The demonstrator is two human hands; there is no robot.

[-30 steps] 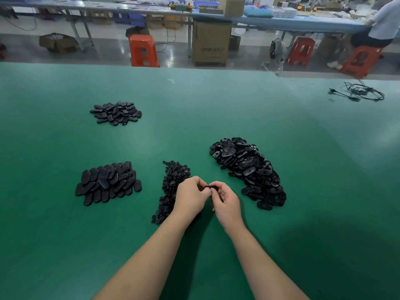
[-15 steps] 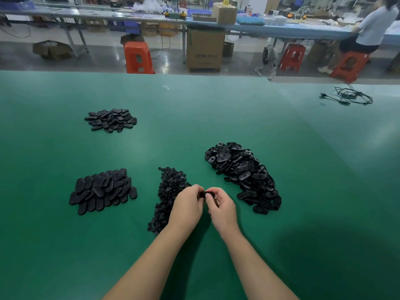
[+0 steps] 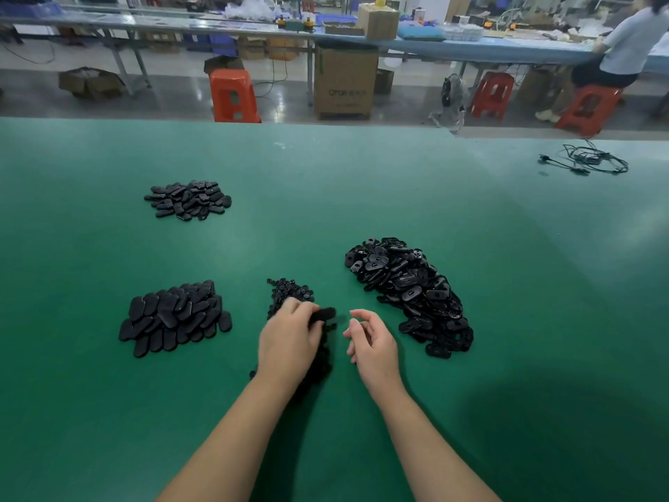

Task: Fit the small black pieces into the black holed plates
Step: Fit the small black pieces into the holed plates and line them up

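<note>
My left hand (image 3: 287, 342) grips one black oval plate (image 3: 323, 314) by its end, above a strip of small black pieces (image 3: 289, 291) that it partly hides. My right hand (image 3: 369, 342) hovers just right of it, fingers curled apart and holding nothing. A big heap of black holed plates (image 3: 409, 288) lies to the right of my right hand. On the green table (image 3: 325, 197), a neat pile of black plates without visible holes (image 3: 173, 317) lies to the left, and a smaller pile of the same kind (image 3: 188, 199) lies farther back on the left.
A tangle of black cable (image 3: 590, 163) lies at the far right of the table. Beyond the table's far edge stand orange stools (image 3: 233, 96), a cardboard box (image 3: 344, 83) and a small fan (image 3: 449, 99). A person (image 3: 622, 52) sits at a long bench.
My hands were pressed together on one plate. Now the right hand has let go and moved right, and the left hand keeps the plate. The camera has tilted slightly.
</note>
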